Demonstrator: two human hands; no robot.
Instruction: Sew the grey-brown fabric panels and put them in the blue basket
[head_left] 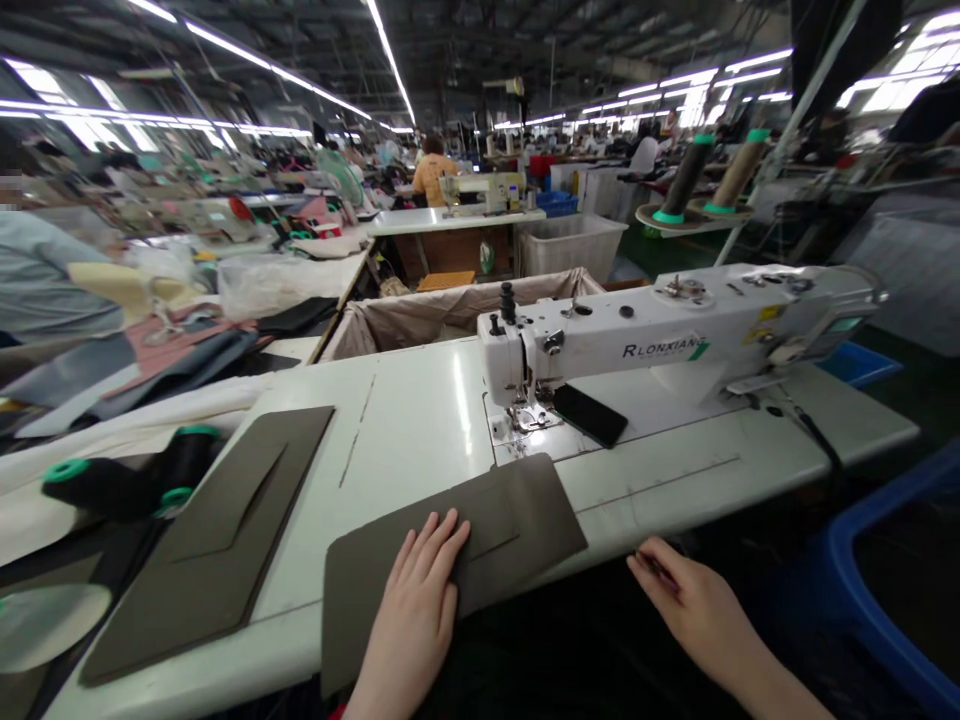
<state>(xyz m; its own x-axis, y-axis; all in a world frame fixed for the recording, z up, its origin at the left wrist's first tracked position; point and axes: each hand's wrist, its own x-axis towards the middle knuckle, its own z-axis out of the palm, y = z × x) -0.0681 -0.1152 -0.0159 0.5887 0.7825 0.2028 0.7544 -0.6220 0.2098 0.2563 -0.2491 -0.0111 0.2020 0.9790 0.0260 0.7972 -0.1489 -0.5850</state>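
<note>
My left hand (420, 590) lies flat, fingers stretched out, on a dark olive panel (540, 510) with a stitched pocket piece. The panel rests at the front edge of the sewing table (405, 420), just before the needle area of a white sewing machine (600, 330). To the right, off the table edge, my right hand (679, 585) is closed around something small and dark that I cannot make out. A black phone (591, 415) lies beside the presser foot. At the left, a stack of similar olive panels (217, 540) lies on the table.
Black thread cones (101, 487) with green ends lie at the far left. Behind the table hangs a fabric-lined bin (450, 312). Two thread spools (686, 180) stand on a holder at the right. A blue plastic container (862, 560) is at the right. A person in orange (432, 175) sits farther back.
</note>
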